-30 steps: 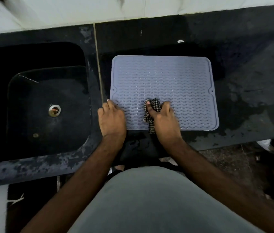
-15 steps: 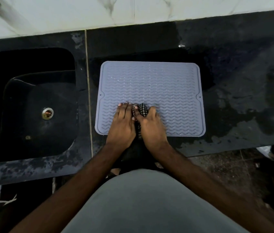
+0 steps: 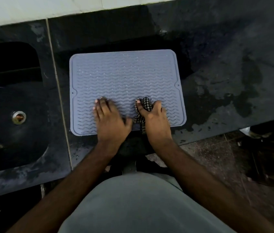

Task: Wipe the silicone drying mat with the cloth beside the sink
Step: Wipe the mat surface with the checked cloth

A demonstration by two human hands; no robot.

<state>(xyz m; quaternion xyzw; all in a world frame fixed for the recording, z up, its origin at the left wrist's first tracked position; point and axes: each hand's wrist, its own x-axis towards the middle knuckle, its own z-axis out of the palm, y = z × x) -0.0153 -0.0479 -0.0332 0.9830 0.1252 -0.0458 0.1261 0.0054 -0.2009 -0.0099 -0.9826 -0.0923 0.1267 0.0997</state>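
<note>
A grey silicone drying mat [image 3: 124, 76] with a wavy ribbed surface lies flat on the black counter, right of the sink. My right hand [image 3: 154, 118] presses a bunched black-and-white checked cloth [image 3: 145, 103] onto the mat's near right part; the cloth shows between thumb and fingers and trails off below the thumb. Flat on the near middle of the mat rests my left hand [image 3: 111, 120], fingers spread, holding nothing. Small water drops glint on the far half of the mat.
A black sink [image 3: 15, 105] with a metal drain [image 3: 19, 117] sits to the left. The black counter [image 3: 233, 64] right of the mat has wet patches. A pale tiled wall runs along the back. The counter's front edge is just below the mat.
My right hand has slid the cloth to the right along the mat's near part, away from my left hand. My left hand stays flat on the mat.
</note>
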